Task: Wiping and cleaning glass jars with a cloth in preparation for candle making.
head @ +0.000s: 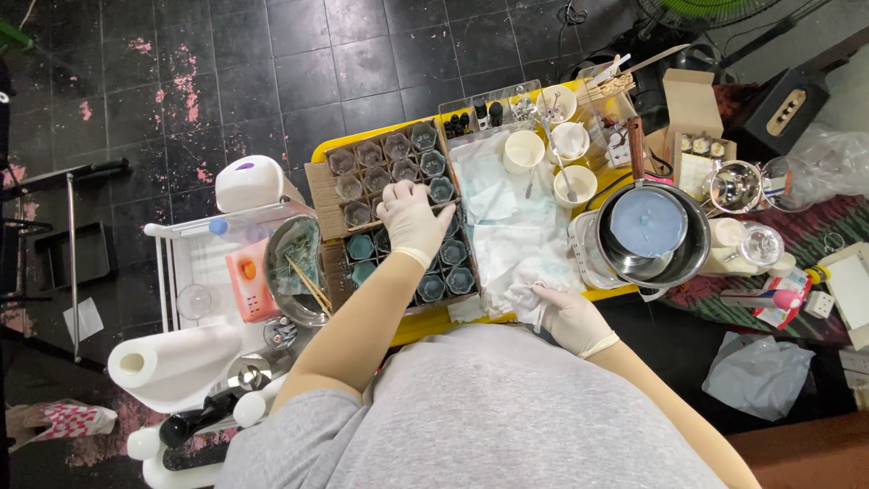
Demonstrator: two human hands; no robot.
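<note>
Glass jars (405,172): small faceted jars standing in rows in cardboard trays; we see the left hand resting on them near the middle of the rows.
Left hand (412,220): gloved, palm down, fingers spread over the jar tops; whether it grips one we cannot tell.
Right hand (566,312): gloved, closed on a crumpled white tissue (529,299), just right of the jar trays and well apart from the left hand.
White cloth (507,222): spread flat between the two hands, just beyond the right hand.
Cups (548,154): three cream cups beyond the cloth, one holding a spoon.
Pot (652,235): metal pot with pale blue contents, to the right of the right hand.
Bowl (294,258): glass bowl with wooden sticks, just left of the left forearm.
Paper roll (176,362): white roll, further left, near our elbow.
</note>
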